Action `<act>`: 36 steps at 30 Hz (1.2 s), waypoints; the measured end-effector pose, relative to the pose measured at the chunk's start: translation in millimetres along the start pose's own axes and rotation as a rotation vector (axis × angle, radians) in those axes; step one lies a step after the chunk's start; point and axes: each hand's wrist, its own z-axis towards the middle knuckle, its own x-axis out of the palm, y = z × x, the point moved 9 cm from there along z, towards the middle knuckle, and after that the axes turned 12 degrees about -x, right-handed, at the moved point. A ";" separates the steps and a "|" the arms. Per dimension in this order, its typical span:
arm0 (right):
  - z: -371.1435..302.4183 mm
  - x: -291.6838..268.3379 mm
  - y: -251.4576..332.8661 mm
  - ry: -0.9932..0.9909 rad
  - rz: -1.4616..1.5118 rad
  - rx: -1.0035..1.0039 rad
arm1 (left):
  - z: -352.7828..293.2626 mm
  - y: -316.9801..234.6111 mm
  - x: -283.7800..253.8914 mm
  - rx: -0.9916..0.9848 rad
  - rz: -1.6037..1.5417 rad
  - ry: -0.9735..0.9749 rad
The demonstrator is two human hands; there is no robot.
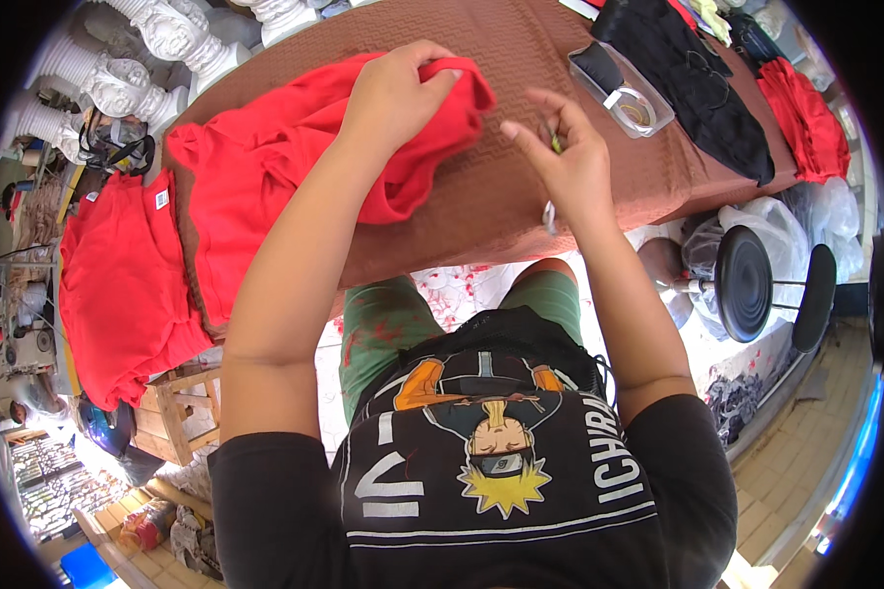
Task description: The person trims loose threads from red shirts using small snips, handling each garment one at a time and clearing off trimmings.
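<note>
A red cloth garment (275, 162) lies bunched on the brown-covered table (501, 211). At its upper right part, my left hand (393, 98) is closed on a fold, with the thumb and fingers pinching the fabric and lifting that end. My right hand (578, 162) hovers to the right, apart from the garment, thumb and index finger spread. Tucked in its palm is a small metal tool (548, 216) with a yellow-green part, probably thread snips; a metal end shows below the hand. The curled fingers hide most of the tool.
A clear plastic box (624, 93) with a roll of tape stands right of my right hand, beside black cloth (692, 93). More red garments (128, 285) hang over the left end. A black-seated stool (744, 283) and plastic bags stand at right; white balusters (182, 44) are behind.
</note>
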 end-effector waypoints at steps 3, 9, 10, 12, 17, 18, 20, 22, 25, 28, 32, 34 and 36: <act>15.1 15.6 1.3 0.012 -0.209 -0.007 | -25.7 -24.2 -25.0 0.032 -0.149 -0.016; 80.3 -25.8 -30.0 -0.173 -0.110 -0.013 | -67.1 -44.4 -55.9 0.163 -0.216 -0.189; 87.7 -44.7 -22.9 -0.337 0.073 -0.049 | -70.1 -33.7 -35.6 0.074 -0.178 -0.006; 80.1 -59.2 17.0 -0.326 0.069 -0.113 | -85.1 -2.6 9.7 -0.135 -0.376 0.440; -64.5 60.6 119.0 0.881 -0.285 -0.498 | -83.4 53.1 34.6 -0.508 -1.440 0.655; -97.7 76.5 108.9 1.176 -0.419 -0.523 | -82.4 57.2 38.6 -0.542 -1.506 0.614; -101.8 71.2 94.4 1.263 -0.314 -0.432 | -81.3 76.0 47.6 -0.580 -1.423 0.436; -84.0 66.3 90.1 1.160 -0.159 -0.370 | -85.2 92.0 50.7 -0.631 -1.250 0.312; -22.6 53.8 77.0 0.718 -0.032 -0.245 | -89.8 90.1 48.1 -0.600 -1.328 0.263; 12.5 60.2 19.1 0.467 -0.154 -0.008 | -102.7 66.6 45.1 -0.581 -1.140 0.310; 13.2 89.9 -0.9 0.382 -0.143 -0.007 | -140.0 53.3 53.9 -0.425 -0.738 0.467; 8.6 108.7 -4.1 0.450 -0.203 -0.068 | -149.6 57.2 57.1 -0.438 -0.518 0.547; 7.3 124.1 -10.0 0.546 -0.265 -0.078 | -152.3 69.4 48.6 -0.482 -0.158 0.633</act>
